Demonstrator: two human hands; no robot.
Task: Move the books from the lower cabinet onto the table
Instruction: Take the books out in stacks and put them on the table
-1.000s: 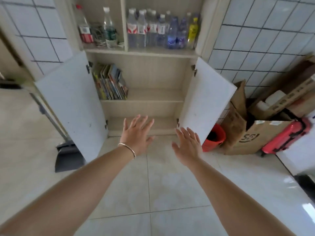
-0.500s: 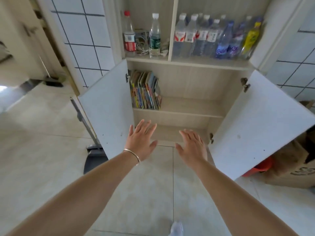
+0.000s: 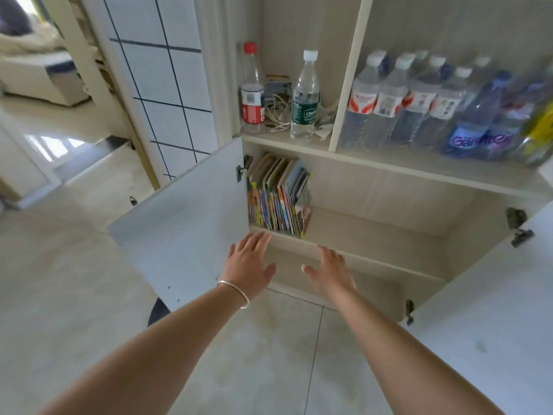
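Books (image 3: pixel 276 196) stand upright at the left end of the lower cabinet (image 3: pixel 374 235) shelf, at 12 o'clock from my left hand (image 3: pixel 250 265). Left hand and right hand (image 3: pixel 329 271) both flat-fingered, empty. Step: reach. Next, I judge: grip the stack from both sides.

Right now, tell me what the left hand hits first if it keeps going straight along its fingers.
Probably the books: the left hand points up at them, though depth is unclear.

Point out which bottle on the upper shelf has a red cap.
The red-capped bottle, far left of the shelf, with a red-and-white label. The green-labelled bottle beside it and the bottles past the divider have white caps.
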